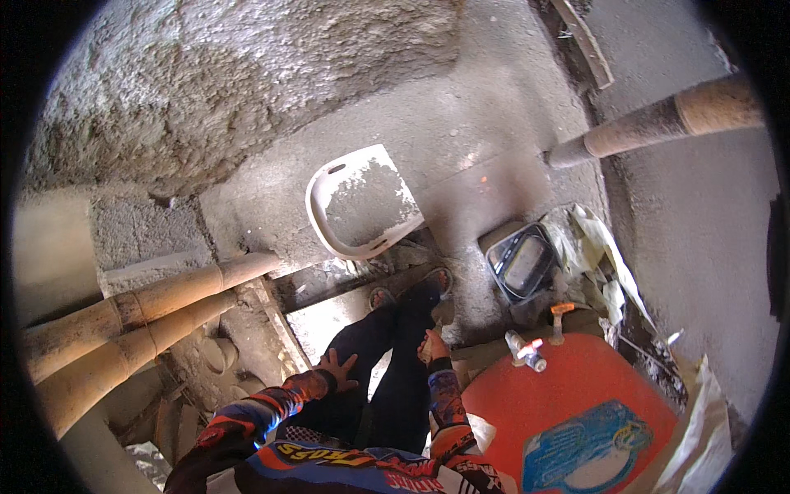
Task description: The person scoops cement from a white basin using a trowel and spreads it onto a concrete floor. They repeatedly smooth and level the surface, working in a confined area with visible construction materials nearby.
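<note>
While the left hand (pixel 339 372) is spread and the right hand (pixel 431 347) curled, contents unclear, a misstep could knock the white tray (pixel 315 206).

Bamboo poles (pixel 169 296), perhaps a black tub (pixel 500 272)

Two hands (pixel 339 372), three bamboo poles (pixel 164 295), two valves (pixel 527 352), one white-rimmed tray (pixel 313 203)

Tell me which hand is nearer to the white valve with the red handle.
Right. The right hand is left of the white valve, not touching it; the left hand is farther left, fingers spread over the dark trousers.
</note>
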